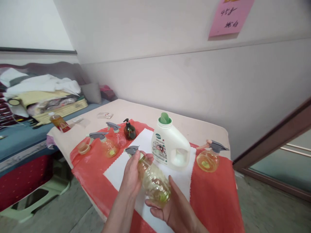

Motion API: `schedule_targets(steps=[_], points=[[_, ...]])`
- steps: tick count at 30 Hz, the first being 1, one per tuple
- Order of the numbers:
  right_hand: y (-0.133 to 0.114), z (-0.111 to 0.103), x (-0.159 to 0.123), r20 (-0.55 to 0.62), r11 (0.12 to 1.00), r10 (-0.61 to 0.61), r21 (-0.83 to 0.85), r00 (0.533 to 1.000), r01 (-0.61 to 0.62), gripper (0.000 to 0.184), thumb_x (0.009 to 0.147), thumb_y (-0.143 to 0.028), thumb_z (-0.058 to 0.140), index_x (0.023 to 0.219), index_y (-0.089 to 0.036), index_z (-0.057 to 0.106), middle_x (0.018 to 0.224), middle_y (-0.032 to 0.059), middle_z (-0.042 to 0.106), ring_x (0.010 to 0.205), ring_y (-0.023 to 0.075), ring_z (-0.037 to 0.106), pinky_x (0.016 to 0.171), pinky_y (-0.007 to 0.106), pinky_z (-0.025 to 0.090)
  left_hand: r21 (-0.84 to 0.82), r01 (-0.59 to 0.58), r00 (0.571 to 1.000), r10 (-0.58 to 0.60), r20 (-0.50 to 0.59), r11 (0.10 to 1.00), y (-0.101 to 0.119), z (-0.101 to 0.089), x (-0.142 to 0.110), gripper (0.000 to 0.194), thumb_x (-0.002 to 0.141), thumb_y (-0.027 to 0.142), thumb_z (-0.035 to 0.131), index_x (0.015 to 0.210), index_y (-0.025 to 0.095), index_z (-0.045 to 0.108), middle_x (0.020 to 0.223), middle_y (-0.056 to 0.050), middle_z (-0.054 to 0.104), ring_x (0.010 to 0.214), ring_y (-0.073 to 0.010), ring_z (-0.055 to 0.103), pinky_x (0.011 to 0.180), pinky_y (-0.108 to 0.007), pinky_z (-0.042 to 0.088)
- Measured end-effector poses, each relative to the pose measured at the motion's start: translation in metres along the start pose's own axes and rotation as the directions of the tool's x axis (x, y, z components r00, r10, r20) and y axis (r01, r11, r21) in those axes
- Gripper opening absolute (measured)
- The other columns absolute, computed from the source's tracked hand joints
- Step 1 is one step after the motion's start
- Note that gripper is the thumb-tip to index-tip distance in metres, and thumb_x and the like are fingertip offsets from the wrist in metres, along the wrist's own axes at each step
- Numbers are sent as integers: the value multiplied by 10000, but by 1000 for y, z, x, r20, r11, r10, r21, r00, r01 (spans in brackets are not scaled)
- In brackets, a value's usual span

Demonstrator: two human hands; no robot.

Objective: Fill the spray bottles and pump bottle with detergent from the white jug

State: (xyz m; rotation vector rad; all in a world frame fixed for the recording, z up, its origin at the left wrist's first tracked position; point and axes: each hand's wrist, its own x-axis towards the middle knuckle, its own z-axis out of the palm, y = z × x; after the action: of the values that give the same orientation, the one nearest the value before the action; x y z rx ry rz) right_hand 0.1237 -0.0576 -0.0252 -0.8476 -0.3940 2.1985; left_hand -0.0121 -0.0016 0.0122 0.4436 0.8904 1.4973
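Observation:
A clear, textured spray bottle [155,181] with a grey trigger head lies tilted between my hands, above the white cloth [143,142]. My left hand [133,173] wraps round its neck, just below the trigger. At the bottle's base, my right hand [170,202] cups it from below and the right side. Just beyond stands a white detergent jug [171,145], its handle to the right and a green piece in its mouth. To the right of the jug sits a round spray bottle [208,160] with yellowish contents.
Two more spray bottles [108,147] and a dark pump bottle [130,131] stand on the red cover [94,168] at left, near a small round container [84,148]. A bottle of amber liquid [59,123] lies at the table's left edge. A wall rises behind the table.

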Motion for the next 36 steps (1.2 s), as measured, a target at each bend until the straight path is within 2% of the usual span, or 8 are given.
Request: schedule_targets(steps=[2, 4, 8, 13, 19, 25, 30, 36], points=[[0, -4, 4, 19, 997, -63, -32, 998, 63, 597, 714, -640, 664, 1123, -215, 571, 998, 90, 671, 778, 194, 656, 648, 303, 487, 5, -11, 1000, 11, -28, 1000, 0, -1, 2, 385, 719, 513, 733, 836, 165, 618, 861, -88, 730, 836, -216, 693, 825, -351, 507], [2, -12, 10, -29, 925, -313, -235, 949, 298, 619, 586, -448, 811, 1120, -257, 561, 1016, 51, 642, 834, 203, 631, 681, 324, 491, -33, -36, 995, 33, -93, 999, 2, -5, 6, 350, 755, 490, 709, 835, 162, 618, 846, -87, 723, 814, -203, 690, 809, -338, 514], [7, -30, 18, -71, 549, -645, -736, 761, 396, 771, 499, -158, 745, 1218, -331, 528, 1141, 32, 563, 1030, 254, 558, 825, 386, 476, -177, -87, 974, 46, -222, 980, 15, -16, 18, 285, 861, 452, 593, 800, 173, 598, 811, -73, 697, 763, -155, 671, 772, -288, 525], [10, -35, 20, -32, 438, -645, -835, 764, 334, 717, 510, -96, 631, 1185, -309, 520, 1145, 18, 525, 1083, 256, 539, 879, 375, 459, -250, -256, 914, 150, -376, 934, 51, -35, 28, 335, 890, 487, 514, 770, 182, 582, 808, -40, 659, 773, -137, 649, 753, -267, 532], [11, -37, 31, -113, 445, -651, -858, 751, 257, 651, 572, -256, 739, 1171, -255, 482, 1089, 42, 587, 991, 274, 559, 865, 409, 440, -160, -465, 768, 308, -561, 871, 86, -57, 26, 351, 878, 488, 494, 706, 187, 552, 744, -20, 612, 719, -118, 619, 744, -239, 523], [24, -42, 41, -89, 402, -659, -881, 747, 250, 659, 556, -196, 729, 1176, -260, 517, 1159, 54, 603, 1148, 302, 505, 1008, 437, 362, -182, -282, 877, 177, -446, 942, 74, -52, 25, 320, 870, 467, 534, 714, 189, 558, 736, -41, 636, 718, -146, 632, 700, -263, 533], [24, -45, 31, -101, 406, -659, -882, 746, 239, 869, 537, -207, 729, 1347, -251, 419, 1360, 71, 519, 1298, 306, 426, 1084, 451, 333, -215, -235, 910, 136, -392, 948, 70, -51, 27, 290, 874, 431, 538, 730, 182, 564, 748, -59, 649, 712, -155, 642, 680, -268, 541], [-20, -26, 10, -187, 413, -789, -867, 585, 279, 733, 784, -530, 597, 1413, -232, 370, 1511, 92, 372, 1387, 289, 333, 1115, 464, 321, -270, -228, 907, 103, -409, 935, 73, -52, 28, 313, 911, 405, 495, 731, 163, 578, 765, -62, 647, 719, -146, 647, 667, -249, 540]])
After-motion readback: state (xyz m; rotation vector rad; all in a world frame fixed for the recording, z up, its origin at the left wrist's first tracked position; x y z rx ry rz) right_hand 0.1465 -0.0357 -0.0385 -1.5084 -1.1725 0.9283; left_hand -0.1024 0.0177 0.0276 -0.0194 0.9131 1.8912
